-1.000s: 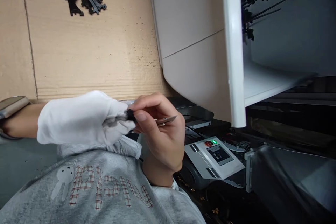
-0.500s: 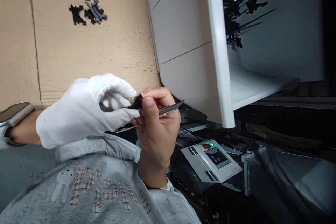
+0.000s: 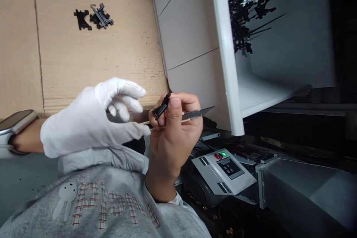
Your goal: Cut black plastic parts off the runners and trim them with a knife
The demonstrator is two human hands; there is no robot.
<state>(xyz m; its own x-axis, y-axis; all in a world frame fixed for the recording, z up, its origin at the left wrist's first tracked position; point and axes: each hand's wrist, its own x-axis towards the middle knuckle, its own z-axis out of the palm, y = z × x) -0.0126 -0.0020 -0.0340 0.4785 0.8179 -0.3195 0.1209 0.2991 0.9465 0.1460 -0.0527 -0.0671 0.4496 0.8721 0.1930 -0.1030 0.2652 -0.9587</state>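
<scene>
My left hand (image 3: 92, 119), in a white glove, has its fingers apart and curved, with nothing in its grasp. Beside it my bare right hand (image 3: 175, 134) pinches a small black plastic part (image 3: 161, 108) between thumb and fingers. The same hand also grips a slim knife whose pointed metal blade (image 3: 205, 111) sticks out to the right; most of its handle is hidden. On the cardboard lie a flat black plastic part (image 3: 82, 19) and a small pile of similar black parts (image 3: 102, 16).
Cardboard (image 3: 97, 55) covers the work surface. To the right stands a pale bin (image 3: 192, 18) with a raised rim, and beyond its wall many black parts (image 3: 251, 3) are heaped. Lower right is a control box (image 3: 225, 171) with a green light.
My right hand has moved right with the black plastic part and the knife, away from the gloved left hand. The left fingers have let go of the part, which is now tilted more steeply.
</scene>
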